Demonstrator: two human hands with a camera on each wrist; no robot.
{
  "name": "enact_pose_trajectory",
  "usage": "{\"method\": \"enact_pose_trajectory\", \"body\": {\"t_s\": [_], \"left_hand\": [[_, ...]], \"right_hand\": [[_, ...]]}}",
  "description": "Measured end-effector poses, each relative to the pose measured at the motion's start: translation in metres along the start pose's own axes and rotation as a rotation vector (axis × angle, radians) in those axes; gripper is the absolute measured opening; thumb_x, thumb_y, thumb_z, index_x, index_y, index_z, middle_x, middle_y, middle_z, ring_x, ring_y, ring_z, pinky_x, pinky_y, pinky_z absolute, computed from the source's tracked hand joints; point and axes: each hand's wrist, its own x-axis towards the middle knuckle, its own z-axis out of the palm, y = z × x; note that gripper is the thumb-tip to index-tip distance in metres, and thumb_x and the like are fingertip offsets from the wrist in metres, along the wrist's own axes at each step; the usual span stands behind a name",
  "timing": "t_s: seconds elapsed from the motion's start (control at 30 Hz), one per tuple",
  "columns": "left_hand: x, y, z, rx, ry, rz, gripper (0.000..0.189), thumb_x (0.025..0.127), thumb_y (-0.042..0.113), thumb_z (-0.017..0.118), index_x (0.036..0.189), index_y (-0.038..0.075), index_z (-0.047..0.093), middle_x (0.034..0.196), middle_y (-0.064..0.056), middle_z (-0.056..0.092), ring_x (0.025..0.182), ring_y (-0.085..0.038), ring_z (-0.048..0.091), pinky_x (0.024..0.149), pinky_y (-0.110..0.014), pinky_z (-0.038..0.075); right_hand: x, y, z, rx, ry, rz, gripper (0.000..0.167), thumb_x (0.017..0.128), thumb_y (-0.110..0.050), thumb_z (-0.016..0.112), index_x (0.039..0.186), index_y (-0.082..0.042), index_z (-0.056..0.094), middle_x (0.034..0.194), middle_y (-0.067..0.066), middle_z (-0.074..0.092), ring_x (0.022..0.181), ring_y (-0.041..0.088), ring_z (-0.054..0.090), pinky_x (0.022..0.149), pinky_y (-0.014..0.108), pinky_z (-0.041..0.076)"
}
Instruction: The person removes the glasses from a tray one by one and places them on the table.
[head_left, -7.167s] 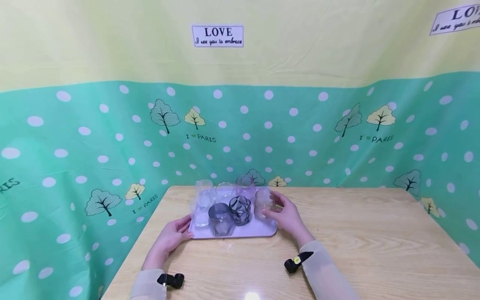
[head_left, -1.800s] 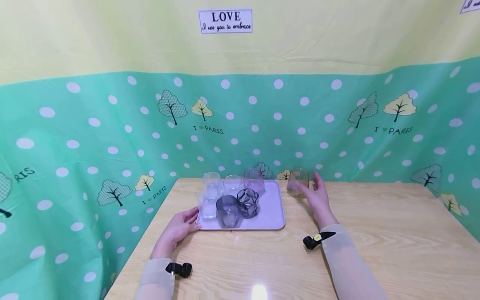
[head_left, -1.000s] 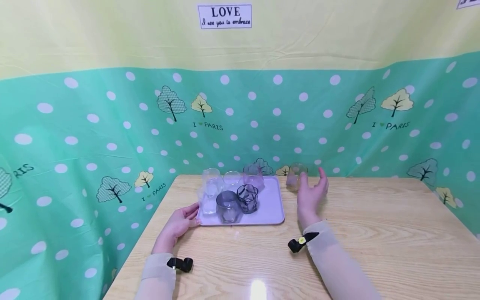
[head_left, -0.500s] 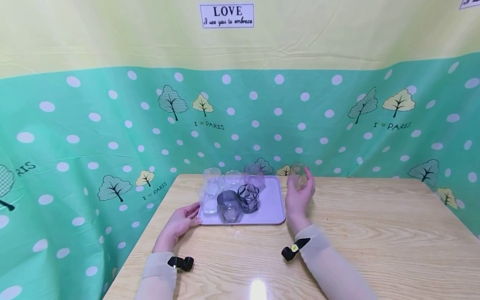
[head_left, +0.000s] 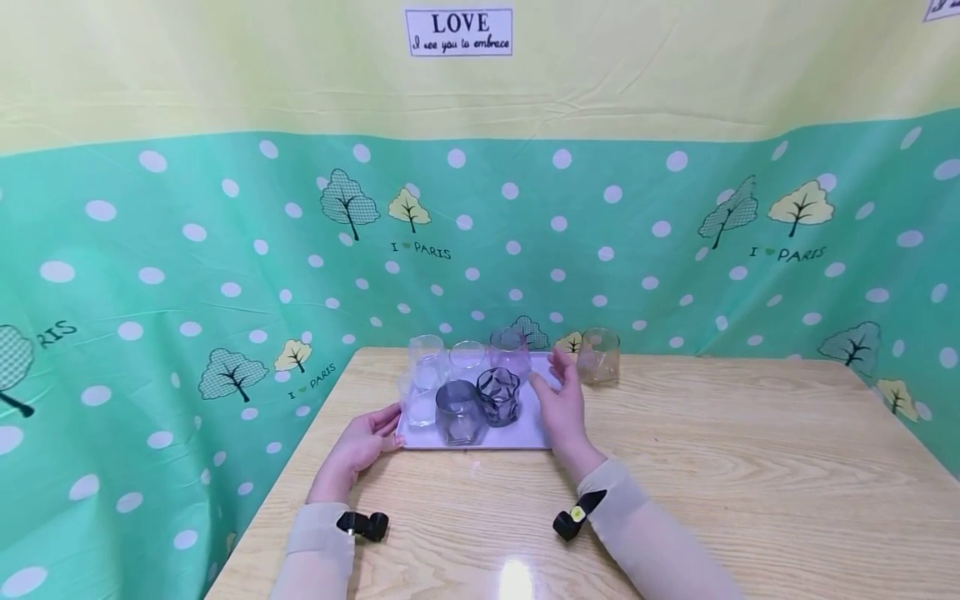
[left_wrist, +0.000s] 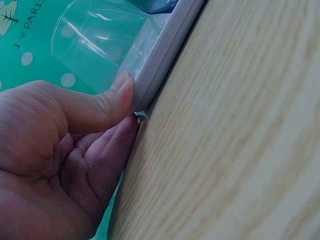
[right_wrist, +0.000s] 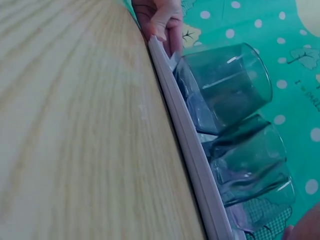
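My left hand [head_left: 358, 446] grips the left front corner of a pale lilac tray [head_left: 534, 433]; in the left wrist view its thumb presses the rim. My right hand [head_left: 561, 408] hovers over the tray's right side, fingers extended and holding nothing; only a sliver of it shows in the right wrist view. Closest to it stands a dark wavy-sided glass [head_left: 498, 398], with a smoky grey glass [head_left: 459, 421] touching or nearly touching on its left. A pinkish glass [head_left: 512, 354] is behind. Clear glasses [head_left: 426, 371] crowd the tray's left side, partly overlapping.
An amber-tinted glass [head_left: 598, 358] stands upright on the wooden table [head_left: 720, 467], just beyond the tray's right edge near the back. Directly behind the table hangs a green and yellow curtain [head_left: 637, 250].
My right hand has moved the amber glass from the tray to the table on its right, let go, and come back left over the tray. My left hand keeps its hold on the corner.
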Motion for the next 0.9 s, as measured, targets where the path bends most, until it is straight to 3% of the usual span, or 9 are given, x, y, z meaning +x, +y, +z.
{"method": "enact_pose_trajectory", "body": {"t_s": [0.23,0.5,0.9], "left_hand": [[0.001,-0.001,-0.001,0.012,0.007,0.001,0.073,0.092,-0.004,0.077,0.158,-0.003,0.045,0.157,-0.019,0.050,0.148,-0.035,0.045,0.125,-0.050,0.033],[0.001,-0.002,0.002,0.016,0.015,0.012,0.072,0.092,-0.006,0.076,0.158,-0.004,0.046,0.156,-0.020,0.052,0.147,-0.036,0.047,0.123,-0.048,0.035],[0.002,-0.004,0.002,0.011,0.015,0.021,0.072,0.092,-0.006,0.076,0.157,-0.004,0.046,0.155,-0.020,0.052,0.147,-0.036,0.046,0.123,-0.048,0.035]], "right_hand": [[-0.012,-0.001,0.014,-0.060,-0.156,0.006,0.074,0.096,-0.007,0.075,0.161,-0.003,0.041,0.161,0.027,0.046,0.150,0.047,0.040,0.124,0.061,0.035],[-0.019,0.004,0.019,-0.133,-0.268,0.041,0.087,0.091,-0.013,0.082,0.165,-0.004,0.036,0.163,0.026,0.043,0.151,0.046,0.039,0.126,0.058,0.033],[-0.019,0.015,0.026,-0.152,-0.271,0.091,0.094,0.090,-0.020,0.087,0.166,-0.008,0.034,0.165,0.027,0.040,0.153,0.046,0.037,0.128,0.057,0.030]]}}
